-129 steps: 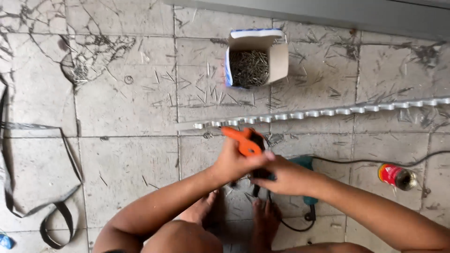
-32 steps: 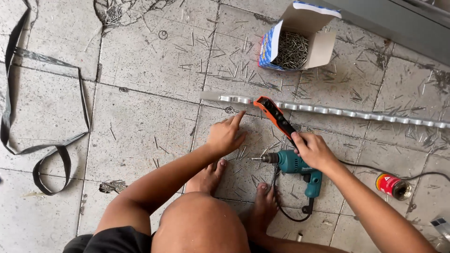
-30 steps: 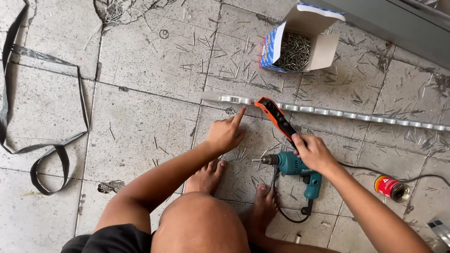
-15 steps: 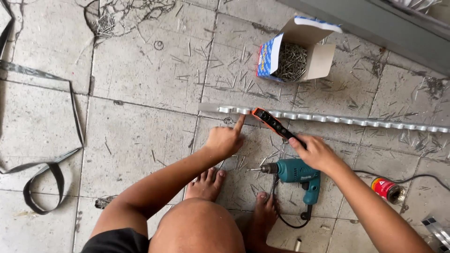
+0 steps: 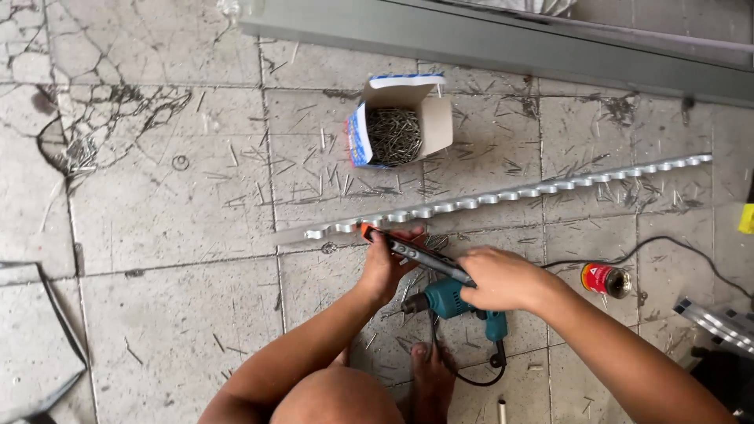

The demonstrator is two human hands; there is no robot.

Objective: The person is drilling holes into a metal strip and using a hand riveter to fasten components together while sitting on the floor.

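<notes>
While right hand (image 5: 503, 279) grips the dark tool (image 5: 416, 253) closed around its handle, left hand (image 5: 389, 263) pinches its orange tip at the strip (image 5: 503, 196) on the floor (image 5: 173, 204); drill (image 5: 459, 302) just below.

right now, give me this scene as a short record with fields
setting: tiled floor, seen from above
left hand: left hand at the tip of the tool, beside the strip
right hand: right hand grips the rear of the tool
tool: orange and black tool, tip at the strip's left end
strip: long scalloped metal strip, lying on the floor
drill: teal drill under the hands
box: open box of nails beyond the strip
can: red can to the right
</notes>
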